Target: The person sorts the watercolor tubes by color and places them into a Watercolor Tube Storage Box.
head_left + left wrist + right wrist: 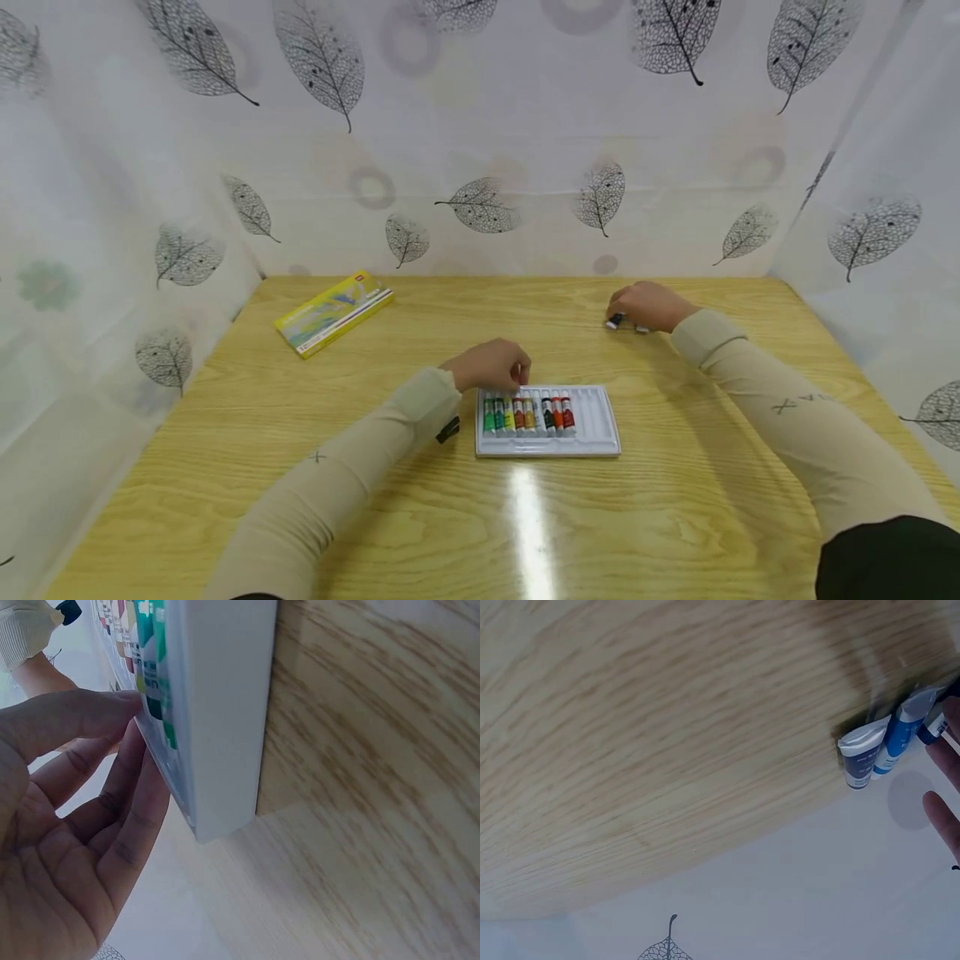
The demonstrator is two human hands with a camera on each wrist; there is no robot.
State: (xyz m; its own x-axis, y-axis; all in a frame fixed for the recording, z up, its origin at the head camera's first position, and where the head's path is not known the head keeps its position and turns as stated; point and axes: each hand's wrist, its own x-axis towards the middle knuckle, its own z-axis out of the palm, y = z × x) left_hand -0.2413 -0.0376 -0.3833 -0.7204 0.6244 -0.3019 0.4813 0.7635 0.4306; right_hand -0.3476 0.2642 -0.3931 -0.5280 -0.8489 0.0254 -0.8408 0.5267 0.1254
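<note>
A white tray of small paint tubes lies on the table. Green, yellow, brown, white, black and red tubes stand side by side in its slots. My left hand is at the tray's back edge, thumb and fingertips pinching the rim beside the tubes in the left wrist view. Farther back on the right, my right hand reaches down to loose tubes. In the right wrist view its fingers pinch a dark tube. Next to that lie a blue tube and a dark violet-blue tube.
A flat yellow box lies at the back left of the wooden table. Bare slots show at the tray's right end. A white curtain printed with leaves hangs along the table's back and sides.
</note>
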